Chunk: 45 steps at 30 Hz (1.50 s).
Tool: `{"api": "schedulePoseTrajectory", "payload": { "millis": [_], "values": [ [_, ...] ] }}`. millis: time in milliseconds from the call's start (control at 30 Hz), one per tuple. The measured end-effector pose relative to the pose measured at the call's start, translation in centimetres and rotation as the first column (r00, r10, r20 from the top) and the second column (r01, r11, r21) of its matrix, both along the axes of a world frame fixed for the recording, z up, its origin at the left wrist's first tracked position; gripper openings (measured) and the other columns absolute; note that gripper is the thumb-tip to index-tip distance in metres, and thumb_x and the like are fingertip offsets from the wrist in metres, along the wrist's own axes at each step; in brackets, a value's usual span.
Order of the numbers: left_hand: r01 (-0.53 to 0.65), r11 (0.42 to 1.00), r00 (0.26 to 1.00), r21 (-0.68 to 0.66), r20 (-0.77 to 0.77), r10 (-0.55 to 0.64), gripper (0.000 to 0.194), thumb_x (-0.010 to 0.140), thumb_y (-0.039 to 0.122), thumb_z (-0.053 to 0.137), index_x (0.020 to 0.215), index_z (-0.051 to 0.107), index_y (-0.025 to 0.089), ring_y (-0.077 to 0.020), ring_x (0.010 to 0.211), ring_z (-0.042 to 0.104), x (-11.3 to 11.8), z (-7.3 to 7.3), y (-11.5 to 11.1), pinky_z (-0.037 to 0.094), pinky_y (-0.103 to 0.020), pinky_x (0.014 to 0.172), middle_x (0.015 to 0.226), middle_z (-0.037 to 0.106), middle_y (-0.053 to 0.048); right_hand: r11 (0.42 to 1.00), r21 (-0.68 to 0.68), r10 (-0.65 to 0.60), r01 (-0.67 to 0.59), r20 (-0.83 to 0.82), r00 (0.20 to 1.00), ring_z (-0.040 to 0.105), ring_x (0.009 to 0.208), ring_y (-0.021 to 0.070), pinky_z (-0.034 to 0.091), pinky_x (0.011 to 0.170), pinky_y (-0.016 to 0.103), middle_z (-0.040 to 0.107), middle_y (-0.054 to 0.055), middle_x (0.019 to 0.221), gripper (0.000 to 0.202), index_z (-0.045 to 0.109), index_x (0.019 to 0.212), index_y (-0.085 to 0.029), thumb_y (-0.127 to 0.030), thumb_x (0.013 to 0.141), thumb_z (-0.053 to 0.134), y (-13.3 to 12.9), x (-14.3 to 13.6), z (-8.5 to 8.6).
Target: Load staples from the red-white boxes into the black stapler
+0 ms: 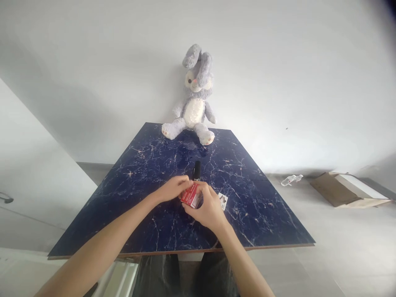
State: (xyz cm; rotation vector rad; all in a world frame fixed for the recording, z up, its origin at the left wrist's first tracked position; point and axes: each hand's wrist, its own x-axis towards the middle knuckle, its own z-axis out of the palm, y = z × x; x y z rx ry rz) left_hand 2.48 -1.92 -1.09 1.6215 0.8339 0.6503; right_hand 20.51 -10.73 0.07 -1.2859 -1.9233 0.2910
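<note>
both hands meet over the middle of the dark marble table (pixel 253 214). the right hand (pixel 208 209) is clamped around a small red box (pixel 190 194), and the left hand (pixel 173 187) pinches its far end. the box looks light, thin-walled cardboard, easily crushed, best held by its long edges. a black bottle (pixel 196 170) stands just behind.

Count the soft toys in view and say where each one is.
1. A grey plush rabbit sits at the far edge of the dark marble table, leaning against the white wall, well beyond both hands. No other soft toy shows; nothing in view seems to hide one.
</note>
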Motion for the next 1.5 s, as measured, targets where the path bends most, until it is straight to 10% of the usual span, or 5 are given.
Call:
{"api": "schedulePoseTrajectory", "payload": {
  "millis": [167,367,900,1200,1500],
  "values": [
    [-0.396,0.834,0.864,0.384,-0.153,0.48,0.042,0.097,0.049,0.043,0.066,0.05,0.021,-0.0158,0.059,0.054,-2.2,-0.4,2.7,0.041,-0.029,0.063,0.061,0.055,0.002,0.99,-0.014,0.133,-0.141,0.439,0.889,0.066,0.091,0.025,0.044,0.101,0.043,0.068,0.005,0.093,0.033,0.054,0.101,-0.022,-0.03,0.075,0.073,6.4,-1.1,2.8],
    [-0.179,0.832,0.846,0.525,-0.35,0.403,0.013,0.08,0.016,0.051,0.088,0.057,0.024,-0.0212,0.074,0.062,-2.6,-0.8,2.9,0.043,-0.032,0.072,0.075,0.069,0.0,0.969,-0.162,0.246,-0.187,0.552,0.797,0.058,0.115,0.0385,0.02,0.115,0.066,0.07,0.01,0.101,0.055,0.063,0.094,-0.021,-0.038,0.05,0.092,11.6,-2.1,3.7],
    [-0.026,0.86,0.902,0.51,-0.358,0.24,0.016,0.076,0.025,0.061,0.091,0.054,0.023,-0.0291,0.097,0.056,-0.8,-0.4,0.8,0.045,-0.041,0.082,0.099,0.063,-0.008,0.906,-0.327,-0.191,0.27,0.254,0.948,0.067,0.086,0.0264,0.052,0.073,0.038,0.069,0.005,0.1,0.034,0.059,0.11,-0.028,-0.041,0.08,0.068,-0.7,9.7,-2.2],
    [0.04,0.883,0.928,0.469,-0.345,0.141,0.039,0.08,0.044,0.071,0.112,0.065,0.024,-0.0363,0.125,0.05,-0.3,-1.1,1.5,0.04,-0.05,0.103,0.128,0.061,-0.013,0.928,-0.264,-0.255,0.264,0.066,0.965,0.064,0.078,0.0232,0.047,0.064,0.031,0.07,0.008,0.097,0.044,0.061,0.104,-0.023,-0.058,0.079,0.069,5.0,9.7,4.0],
    [0.07,0.878,0.876,0.473,-0.45,0.173,0.043,0.077,0.06,0.07,0.095,0.067,0.022,-0.036,0.124,0.046,-1.4,-1.1,1.5,0.04,-0.049,0.103,0.129,0.055,-0.013,0.938,-0.268,0.309,-0.218,0.366,0.878,0.064,0.095,0.0235,0.046,0.084,0.03,0.072,0.004,0.09,0.021,0.069,0.085,-0.022,-0.033,0.07,0.079,19.0,-0.4,3.0]
  ]
}}
